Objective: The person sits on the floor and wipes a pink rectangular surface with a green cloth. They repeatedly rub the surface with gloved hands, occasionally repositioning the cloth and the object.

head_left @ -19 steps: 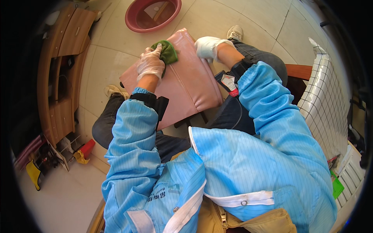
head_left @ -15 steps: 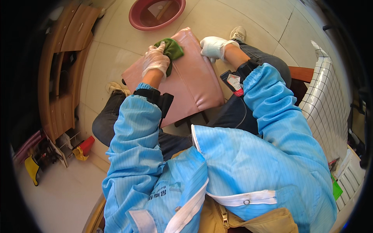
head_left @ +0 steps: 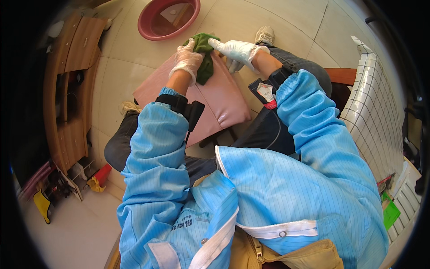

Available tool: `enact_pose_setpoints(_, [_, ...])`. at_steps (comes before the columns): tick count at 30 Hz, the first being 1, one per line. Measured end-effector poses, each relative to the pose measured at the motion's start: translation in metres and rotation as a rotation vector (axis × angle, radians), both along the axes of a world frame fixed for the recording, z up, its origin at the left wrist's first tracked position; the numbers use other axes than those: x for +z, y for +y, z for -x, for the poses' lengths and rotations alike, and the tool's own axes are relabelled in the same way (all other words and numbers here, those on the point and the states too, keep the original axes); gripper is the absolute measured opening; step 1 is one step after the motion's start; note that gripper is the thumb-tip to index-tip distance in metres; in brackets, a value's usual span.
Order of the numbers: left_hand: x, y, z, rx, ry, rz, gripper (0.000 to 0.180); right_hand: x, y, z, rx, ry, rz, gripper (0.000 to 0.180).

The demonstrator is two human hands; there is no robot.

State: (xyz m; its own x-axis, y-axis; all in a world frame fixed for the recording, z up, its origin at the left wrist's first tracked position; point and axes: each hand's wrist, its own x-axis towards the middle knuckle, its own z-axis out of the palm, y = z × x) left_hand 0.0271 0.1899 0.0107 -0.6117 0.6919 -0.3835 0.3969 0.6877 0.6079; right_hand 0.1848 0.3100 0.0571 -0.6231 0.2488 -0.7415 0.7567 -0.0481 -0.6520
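Observation:
A pink, leather-like padded seat [head_left: 201, 107] with a seam across it stands between my knees. A crumpled green cloth [head_left: 205, 67] lies over its far edge. Under a clear plastic glove, my left hand [head_left: 187, 62] is closed on the cloth and presses it to the seat. My right hand [head_left: 239, 51], in a white glove, is at the far right corner. Its thumb reaches onto the cloth, while its other fingers curl against the seat's side, partly hidden.
Beyond the seat a red basin [head_left: 142, 27] of water stands on the tiled floor [head_left: 242, 20]. A wooden cabinet [head_left: 74, 130] is at the left. White sheeting with a dark grid [head_left: 369, 96] drapes at the right. Dark bars [head_left: 217, 137] show beneath the seat.
My left hand has pushed the cloth farther away, to the seat's far edge. My right hand has shifted left along the edge, and its thumb now meets the cloth.

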Motion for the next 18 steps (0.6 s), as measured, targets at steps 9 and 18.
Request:
enact_pose_setpoints(9, [-0.005,-0.004,-0.008,-0.101,0.016,-0.068,0.069,0.01,-0.005,-0.002,-0.121,0.022,0.09,0.094])
enact_pose_setpoints(18, [0.039,-0.049,-0.076,-0.422,0.158,-0.187,0.052,0.023,-0.001,0.006,-0.061,-0.148,0.13,0.098])
